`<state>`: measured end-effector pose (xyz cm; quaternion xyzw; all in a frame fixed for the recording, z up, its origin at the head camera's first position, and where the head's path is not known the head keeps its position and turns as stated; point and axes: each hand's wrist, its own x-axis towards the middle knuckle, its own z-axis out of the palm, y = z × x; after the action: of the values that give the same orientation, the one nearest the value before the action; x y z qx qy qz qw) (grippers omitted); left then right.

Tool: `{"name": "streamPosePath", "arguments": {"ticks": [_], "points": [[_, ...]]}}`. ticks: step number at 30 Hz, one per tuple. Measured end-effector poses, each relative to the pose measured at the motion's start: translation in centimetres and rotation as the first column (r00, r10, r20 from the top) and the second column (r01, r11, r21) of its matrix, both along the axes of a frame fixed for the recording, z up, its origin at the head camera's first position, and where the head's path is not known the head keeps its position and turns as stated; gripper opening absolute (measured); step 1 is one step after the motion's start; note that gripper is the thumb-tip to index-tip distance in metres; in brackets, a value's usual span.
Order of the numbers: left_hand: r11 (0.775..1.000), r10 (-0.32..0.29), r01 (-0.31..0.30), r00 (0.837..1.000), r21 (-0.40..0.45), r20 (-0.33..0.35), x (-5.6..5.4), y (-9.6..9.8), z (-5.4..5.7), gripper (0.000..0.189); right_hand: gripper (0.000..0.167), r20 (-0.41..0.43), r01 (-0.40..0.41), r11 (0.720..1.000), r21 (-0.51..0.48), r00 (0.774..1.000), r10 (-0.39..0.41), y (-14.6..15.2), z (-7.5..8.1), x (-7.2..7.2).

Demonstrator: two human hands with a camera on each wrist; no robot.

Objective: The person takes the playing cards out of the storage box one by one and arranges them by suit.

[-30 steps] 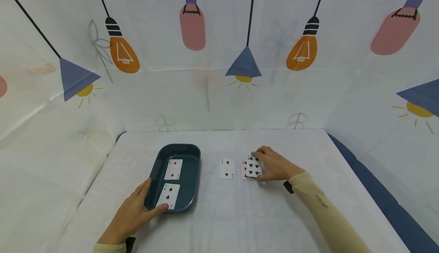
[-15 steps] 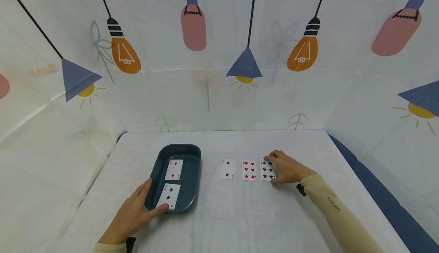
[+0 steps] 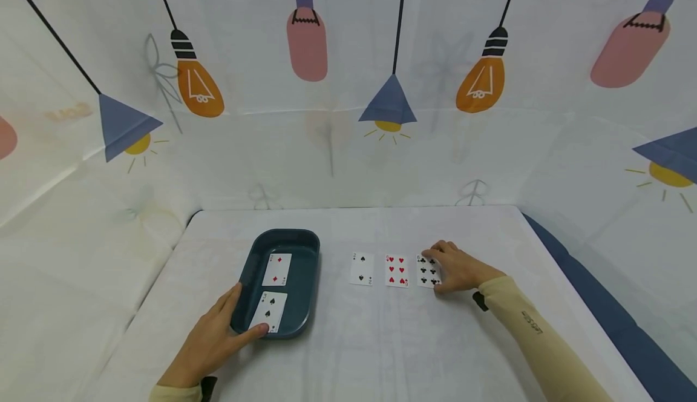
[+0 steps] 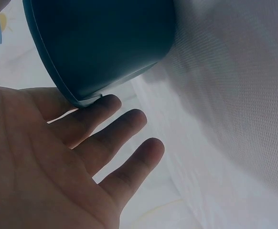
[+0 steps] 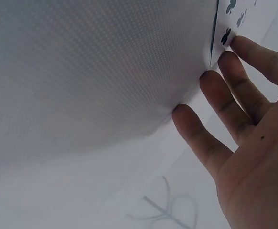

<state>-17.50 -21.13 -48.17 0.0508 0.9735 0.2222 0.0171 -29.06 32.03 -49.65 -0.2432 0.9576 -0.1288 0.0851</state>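
Note:
My right hand (image 3: 459, 267) holds a six of clubs playing card (image 3: 427, 272) by its far and near edges, at the right end of a row of cards on the table. In the right wrist view the fingertips meet the cloth beside that card (image 5: 225, 36). Left of it lie a six of hearts (image 3: 396, 270) and a two of spades (image 3: 361, 268), face up. My left hand (image 3: 209, 335) rests against a dark teal tray (image 3: 301, 305), thumb over its near rim and long fingers spread along the outside. In the tray lie a two of diamonds (image 3: 276, 269) and a three of spades (image 3: 270, 308).
A white cloth covers the table (image 3: 370, 347). White fabric printed with lamps and bulbs (image 3: 327, 160) hangs behind and at both sides. Blue material (image 3: 585, 296) shows past the table's right edge.
My right hand has moved the six of clubs rightward off the six of hearts, which is now fully uncovered. The left hand and the tray have stayed in place.

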Motion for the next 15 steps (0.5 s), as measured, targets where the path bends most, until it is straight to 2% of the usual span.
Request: {"name": "streamPosePath", "arguments": {"ticks": [6, 15], "points": [[1.0, 0.005, -0.005, 1.0, 0.0, 0.004, -0.05, 0.02, 0.01, 0.118, 0.08, 0.013, 0.009, 1.0, -0.012, 1.0, -0.009, 0.01, -0.15, -0.06], [1.0, -0.001, 0.002, 1.0, 0.004, -0.005, -0.05, -0.05, 0.08, 0.117, 0.083, -0.034, 0.007, 0.997, -0.077, 0.999, -0.01, -0.74, 0.55, -0.42]]}}
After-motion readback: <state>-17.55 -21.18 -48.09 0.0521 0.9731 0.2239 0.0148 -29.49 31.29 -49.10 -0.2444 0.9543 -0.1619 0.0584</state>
